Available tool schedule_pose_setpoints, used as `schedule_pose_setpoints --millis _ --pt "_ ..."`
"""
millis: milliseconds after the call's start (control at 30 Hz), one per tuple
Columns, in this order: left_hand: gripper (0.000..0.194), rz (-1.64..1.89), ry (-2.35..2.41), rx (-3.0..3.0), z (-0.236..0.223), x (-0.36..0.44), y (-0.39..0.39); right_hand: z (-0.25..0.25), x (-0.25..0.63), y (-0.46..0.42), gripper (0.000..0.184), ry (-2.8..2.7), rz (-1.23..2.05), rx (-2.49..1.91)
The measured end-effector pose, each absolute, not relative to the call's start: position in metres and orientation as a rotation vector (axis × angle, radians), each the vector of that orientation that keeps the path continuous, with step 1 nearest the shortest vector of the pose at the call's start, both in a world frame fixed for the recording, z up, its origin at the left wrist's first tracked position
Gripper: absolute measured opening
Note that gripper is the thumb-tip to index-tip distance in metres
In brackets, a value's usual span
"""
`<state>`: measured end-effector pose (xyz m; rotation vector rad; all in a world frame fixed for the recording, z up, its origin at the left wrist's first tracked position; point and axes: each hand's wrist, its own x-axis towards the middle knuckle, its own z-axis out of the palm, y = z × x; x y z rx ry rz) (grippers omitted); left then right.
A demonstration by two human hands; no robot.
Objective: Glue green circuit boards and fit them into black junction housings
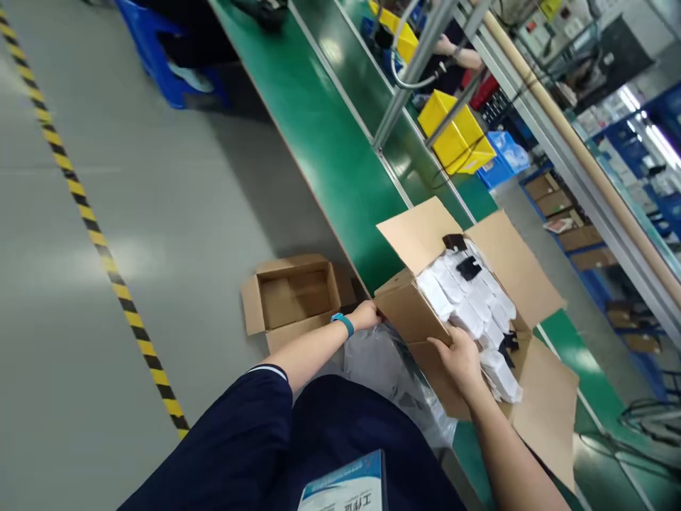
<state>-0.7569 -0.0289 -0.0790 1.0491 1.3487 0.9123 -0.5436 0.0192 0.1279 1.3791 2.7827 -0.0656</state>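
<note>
An open cardboard box (409, 312) sits tilted in view at the edge of the green workbench, its flaps spread outward. Inside are rows of white-wrapped pieces (468, 298), with a few black parts (469, 268) lying among them. My right hand (460, 358) grips the box's near wall at the top, thumb outside and fingers over the rim. Down at the box's lower left corner, my left hand (366, 316) holds its bottom edge; the fingertips are partly hidden there. A teal band is round my left wrist.
A second open cardboard box (295, 301) stands on the floor beside the bench. Clear plastic sheeting (377, 362) hangs below my hands. Yellow bins (455, 135) and metal posts stand across the green workbench (319, 142). A blue stool (175, 64) and another person's arm (462, 55) are farther off.
</note>
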Motion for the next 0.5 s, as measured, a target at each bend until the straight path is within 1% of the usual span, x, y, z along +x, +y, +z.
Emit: schedule_pose_setpoints --millis 167,333,500 --pt "0.027 0.770 1.335 1.001 -0.083 -0.766 -0.023 0.128 -0.525 0.022 0.039 2.828 -0.196 1.410" --pt "0.026 0.565 1.312 0.949 -0.083 -0.772 -0.022 0.132 -0.507 0.024 0.050 2.836 -0.297 1.443" --pt "0.030 0.560 1.399 0.874 -0.076 -0.778 -0.020 0.135 -0.480 0.027 0.052 2.833 -0.382 1.396"
